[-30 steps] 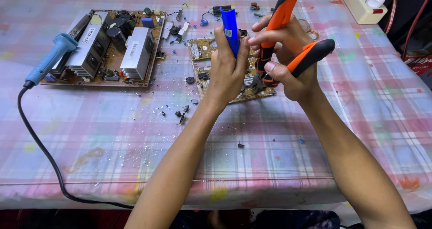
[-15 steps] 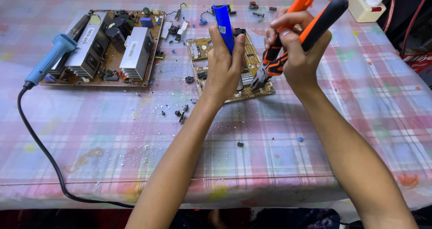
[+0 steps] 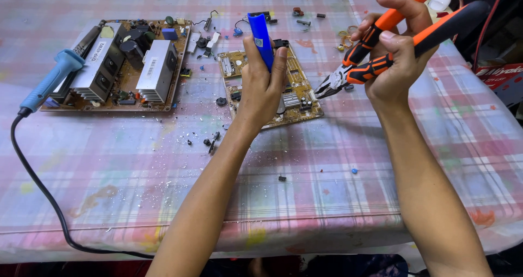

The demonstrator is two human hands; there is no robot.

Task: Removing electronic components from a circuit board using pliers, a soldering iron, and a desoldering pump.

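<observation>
The left hand (image 3: 261,89) is gripping a blue tool (image 3: 261,33) upright over the small board (image 3: 272,86) on the desk (image 3: 327,173), likely steadying it. The right hand (image 3: 400,59) is closing around orange pliers (image 3: 381,43), tips just beside the board's right edge.

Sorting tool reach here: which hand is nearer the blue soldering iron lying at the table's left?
Left. The left hand is midway across from the soldering iron; the right hand is farther right.

small circuit board (image 3: 297,100) right of large board (image 3: 125,64) | soldering iron (image 3: 52,81) far left | both on table (image 3: 305,190)
</observation>
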